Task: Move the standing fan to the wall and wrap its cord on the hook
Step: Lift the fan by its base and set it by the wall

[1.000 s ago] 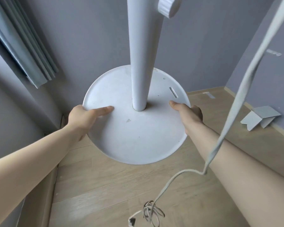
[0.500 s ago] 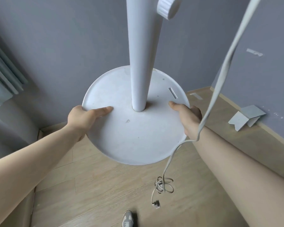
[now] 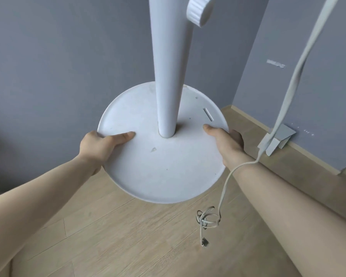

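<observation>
My left hand and right hand gripped the fan's round white base by its rim, thumbs on top, close to the grey wall; its cord draped over my right forearm.

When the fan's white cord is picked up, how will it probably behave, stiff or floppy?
Probably floppy: the cord hangs slack from above and kinks partway down. Its tangled loops near the plug may swing or snag when lifted. It looks thin and flat, so it is likely light.
</observation>
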